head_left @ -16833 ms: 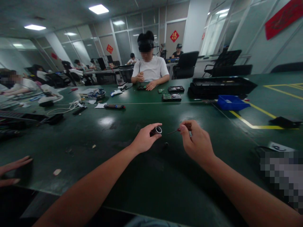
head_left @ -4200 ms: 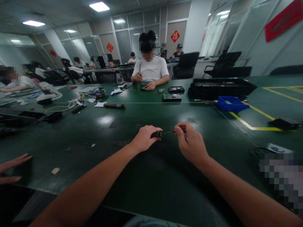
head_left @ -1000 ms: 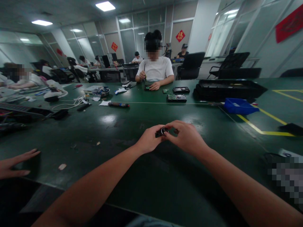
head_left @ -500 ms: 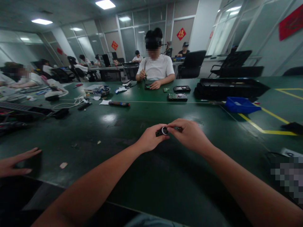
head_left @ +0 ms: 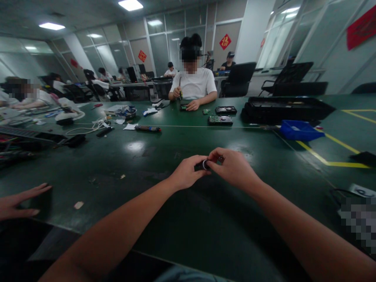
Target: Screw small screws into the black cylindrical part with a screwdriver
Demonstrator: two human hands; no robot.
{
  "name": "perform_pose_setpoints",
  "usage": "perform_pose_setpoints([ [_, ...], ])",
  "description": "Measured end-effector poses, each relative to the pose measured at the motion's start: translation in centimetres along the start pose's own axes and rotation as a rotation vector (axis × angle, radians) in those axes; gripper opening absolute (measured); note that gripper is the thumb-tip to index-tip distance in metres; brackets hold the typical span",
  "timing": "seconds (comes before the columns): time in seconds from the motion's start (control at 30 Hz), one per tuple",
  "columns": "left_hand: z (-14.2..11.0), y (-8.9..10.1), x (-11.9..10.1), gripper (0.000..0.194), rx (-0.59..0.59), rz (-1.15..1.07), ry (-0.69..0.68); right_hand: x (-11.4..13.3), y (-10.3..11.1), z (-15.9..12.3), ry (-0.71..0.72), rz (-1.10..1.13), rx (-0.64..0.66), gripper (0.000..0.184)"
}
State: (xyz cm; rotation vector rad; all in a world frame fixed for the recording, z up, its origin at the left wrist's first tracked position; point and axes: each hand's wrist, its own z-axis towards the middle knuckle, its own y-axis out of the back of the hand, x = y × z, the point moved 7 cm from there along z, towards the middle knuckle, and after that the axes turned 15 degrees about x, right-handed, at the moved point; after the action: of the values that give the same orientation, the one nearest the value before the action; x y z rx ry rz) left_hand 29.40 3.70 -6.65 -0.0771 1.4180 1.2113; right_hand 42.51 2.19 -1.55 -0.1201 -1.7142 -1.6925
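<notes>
My left hand (head_left: pixel 187 171) is closed around a short black cylindrical piece (head_left: pixel 199 166) with a silver ring at its right end. Thumb and fingers of my right hand (head_left: pixel 232 166) are pinched together against that ringed end. Something small and dark with a shiny spot (head_left: pixel 221 158) shows within the curl of my right fingers; its kind is too small to tell. Both hands are above the green tabletop (head_left: pixel 188 219), and the right fingertips cover part of the ring.
Across the table, a person in a white shirt (head_left: pixel 192 84) works on a small device with a screwdriver. Hard drives (head_left: pixel 220 120), a blue tray (head_left: pixel 301 130), a black case (head_left: pixel 286 109) and a dark tool (head_left: pixel 148 129) lie around. Another person's hand (head_left: pixel 20 201) rests at left.
My right hand has shifted slightly and its fingers are curled differently at the ringed end. The black cylindrical piece has turned, so less of its end face shows.
</notes>
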Motion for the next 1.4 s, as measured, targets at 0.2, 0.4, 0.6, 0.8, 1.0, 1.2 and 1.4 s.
perform_pose_setpoints([
  [0.2, 0.0, 0.1, -0.1, 0.037, -0.002, 0.015, -0.007, -0.2, -0.4, 0.0, -0.01, -0.004, 0.014, 0.012],
  [0.4, 0.0, -0.1, 0.0, 0.036, 0.002, 0.025, -0.014, -0.1, -0.1, 0.0, -0.01, 0.035, 0.006, 0.015],
  [0.6, -0.1, 0.3, 0.6, 0.04, -0.028, 0.008, 0.043, -0.6, 3.5, -1.0, -0.092, 0.241, -0.071, 0.031],
  [0.8, -0.2, 0.3, 0.6, 0.04, -0.023, -0.019, 0.062, 0.3, 6.2, -2.8, -0.008, 0.208, -0.196, 0.029],
  [1.0, -0.2, 0.1, 0.7, 0.041, -0.015, -0.024, 0.073, -0.2, 5.2, -4.2, 0.073, 0.386, -0.357, 0.022],
  [1.2, -0.2, 0.2, 0.5, 0.04, -0.025, -0.027, 0.08, -0.7, 3.5, -4.6, 0.056, 0.308, -0.339, 0.022],
  [1.4, -0.2, 0.3, 0.5, 0.039, -0.026, -0.027, 0.079, -1.1, 2.7, -4.5, 0.033, 0.229, -0.32, 0.023],
])
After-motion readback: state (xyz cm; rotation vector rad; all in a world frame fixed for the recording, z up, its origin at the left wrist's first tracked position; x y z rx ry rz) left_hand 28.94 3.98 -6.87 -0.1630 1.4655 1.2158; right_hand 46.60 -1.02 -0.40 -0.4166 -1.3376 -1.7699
